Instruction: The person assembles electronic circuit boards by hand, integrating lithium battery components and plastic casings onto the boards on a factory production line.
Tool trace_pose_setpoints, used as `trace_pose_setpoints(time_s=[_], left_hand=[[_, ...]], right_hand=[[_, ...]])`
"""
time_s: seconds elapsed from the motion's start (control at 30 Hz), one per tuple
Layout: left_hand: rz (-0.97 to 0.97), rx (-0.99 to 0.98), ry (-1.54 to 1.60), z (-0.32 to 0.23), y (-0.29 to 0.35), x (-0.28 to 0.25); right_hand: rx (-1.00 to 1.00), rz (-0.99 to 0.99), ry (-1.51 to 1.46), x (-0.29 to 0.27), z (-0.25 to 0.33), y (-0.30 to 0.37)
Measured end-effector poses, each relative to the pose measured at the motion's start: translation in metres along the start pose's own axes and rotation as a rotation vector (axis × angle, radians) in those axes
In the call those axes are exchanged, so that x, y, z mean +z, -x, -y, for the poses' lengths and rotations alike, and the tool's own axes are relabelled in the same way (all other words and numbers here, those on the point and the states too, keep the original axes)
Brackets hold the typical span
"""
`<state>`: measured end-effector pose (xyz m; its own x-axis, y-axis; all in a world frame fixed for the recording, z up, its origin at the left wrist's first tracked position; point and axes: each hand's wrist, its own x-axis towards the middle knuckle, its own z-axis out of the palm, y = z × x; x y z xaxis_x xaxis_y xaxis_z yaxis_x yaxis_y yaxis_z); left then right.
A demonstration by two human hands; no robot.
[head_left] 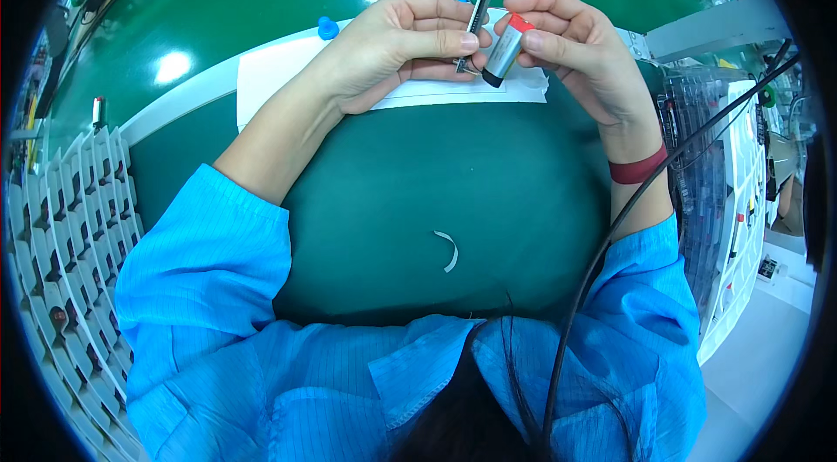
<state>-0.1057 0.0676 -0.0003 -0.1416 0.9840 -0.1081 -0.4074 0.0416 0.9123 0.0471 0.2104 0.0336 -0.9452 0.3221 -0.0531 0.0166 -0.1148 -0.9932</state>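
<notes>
Between the thumb and fingers of my left hand (379, 48) is a thin, dark circuit-board-like strip (479, 16), tilted with its top leaning right. My right hand (588, 57) pinches a small silver cylindrical battery (506, 52) with a red upper end and a black lower end. The battery slants close beside the strip; a fine wire seems to run near their lower ends, but I cannot tell whether it joins them. Both hands are over a white sheet of paper (288, 83) at the far side of the green mat.
A blue knob-like piece (328, 28) sits by the paper. A curved pale strip (448, 251) lies on the mat (392, 174). White slotted trays (74, 261) stand at left; clear and white trays (719, 200) stack at right. A black cable (649, 179) crosses near my right arm.
</notes>
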Motion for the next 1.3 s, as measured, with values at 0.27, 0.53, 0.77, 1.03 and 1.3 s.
trace_pose_setpoints(time_s=[0.27,0.53,0.77,1.03,1.3], left_hand=[[-0.027,0.019,-0.064,0.004,0.0,0.005],[-0.096,0.086,-0.175,0.006,0.003,0.014],[-0.108,0.105,-0.223,0.007,0.004,0.015],[-0.094,0.103,-0.202,0.007,0.002,0.014],[-0.06,0.379,-0.629,0.017,0.011,0.03]], right_hand=[[-0.093,-0.072,0.077,0.0,-0.011,-0.003],[-0.246,-0.295,0.31,0.013,-0.012,-0.003],[-0.246,-0.283,0.278,0.014,-0.013,-0.003],[-0.264,-0.28,0.348,0.014,-0.015,-0.003],[-0.329,-0.337,0.474,0.019,-0.019,-0.004]])
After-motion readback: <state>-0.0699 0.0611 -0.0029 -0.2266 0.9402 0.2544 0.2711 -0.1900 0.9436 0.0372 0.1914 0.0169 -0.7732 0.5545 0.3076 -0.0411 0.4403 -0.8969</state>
